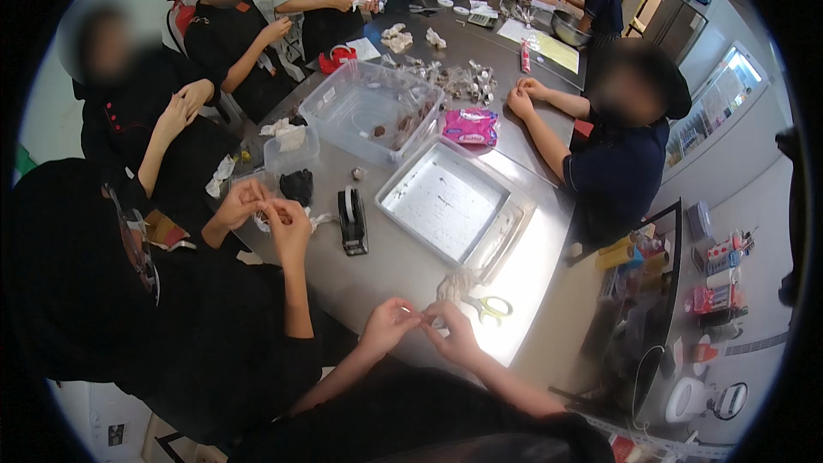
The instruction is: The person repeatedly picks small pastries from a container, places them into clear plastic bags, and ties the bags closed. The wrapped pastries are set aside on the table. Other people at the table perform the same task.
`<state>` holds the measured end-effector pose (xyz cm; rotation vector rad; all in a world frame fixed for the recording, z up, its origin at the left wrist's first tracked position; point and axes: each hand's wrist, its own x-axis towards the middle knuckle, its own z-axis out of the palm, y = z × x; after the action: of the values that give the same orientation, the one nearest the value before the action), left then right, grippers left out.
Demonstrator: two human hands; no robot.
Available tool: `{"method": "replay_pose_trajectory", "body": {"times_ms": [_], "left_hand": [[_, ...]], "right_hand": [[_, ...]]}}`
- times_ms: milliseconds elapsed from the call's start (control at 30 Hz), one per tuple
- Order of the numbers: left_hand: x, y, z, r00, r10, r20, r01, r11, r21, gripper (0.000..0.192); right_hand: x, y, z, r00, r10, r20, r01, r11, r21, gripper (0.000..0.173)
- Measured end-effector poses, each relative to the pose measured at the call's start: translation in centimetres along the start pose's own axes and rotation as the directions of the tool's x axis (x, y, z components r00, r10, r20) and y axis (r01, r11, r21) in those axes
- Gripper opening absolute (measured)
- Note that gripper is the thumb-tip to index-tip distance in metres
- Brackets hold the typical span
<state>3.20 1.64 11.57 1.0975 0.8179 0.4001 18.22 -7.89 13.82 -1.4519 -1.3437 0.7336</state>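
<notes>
My left hand (391, 326) and my right hand (453, 333) meet fingertip to fingertip above the near edge of a steel table (334, 283). They pinch something small between them, too small and hidden to name. Just beyond my right hand lie a crumpled pale cloth or paper (458, 286) and scissors with yellow-green handles (495, 310). Farther up the table stand a rectangular metal tray (443, 199) and a black tape dispenser (352, 222).
A clear plastic bin (360, 109) holds brown pieces in clear wrap, beside a pile of small wrapped pieces (472, 80) and a pink packet (470, 127). A co-worker's hands (276, 209) work close on the left. Several other people stand around the table. Shelving (675, 257) stands at the right.
</notes>
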Motion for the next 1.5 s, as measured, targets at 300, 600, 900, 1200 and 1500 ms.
{"method": "replay_pose_trajectory", "body": {"times_ms": [300, 600, 900, 1200, 1500], "left_hand": [[-0.1, 1.7, 0.3, 0.966, 0.256, -0.019, -0.202, 0.804, 0.560, 0.045], [0.9, -1.1, -2.2, 0.935, 0.326, -0.142, -0.201, 0.814, 0.546, 0.076], [0.2, -4.6, -5.1, 0.941, 0.155, -0.301, 0.013, 0.871, 0.491, 0.068], [0.6, -6.9, -5.6, 0.954, 0.049, -0.297, 0.096, 0.886, 0.454, 0.070], [0.0, -5.5, -5.3, 0.934, 0.210, -0.288, -0.058, 0.887, 0.459, 0.053]], "right_hand": [[3.9, 0.6, -1.6, 0.843, 0.406, 0.353, -0.448, 0.893, 0.042, 0.033], [23.1, 9.8, -9.6, 0.953, -0.192, -0.234, 0.096, 0.925, -0.367, 0.013], [43.7, 23.1, -15.8, 0.918, -0.127, -0.375, -0.145, 0.773, -0.617, 0.027], [48.5, 18.6, -2.3, 0.883, -0.447, 0.140, 0.304, 0.320, -0.898, 0.032], [47.2, 13.5, -0.4, 0.866, -0.363, 0.345, 0.426, 0.172, -0.888, 0.017]]}}
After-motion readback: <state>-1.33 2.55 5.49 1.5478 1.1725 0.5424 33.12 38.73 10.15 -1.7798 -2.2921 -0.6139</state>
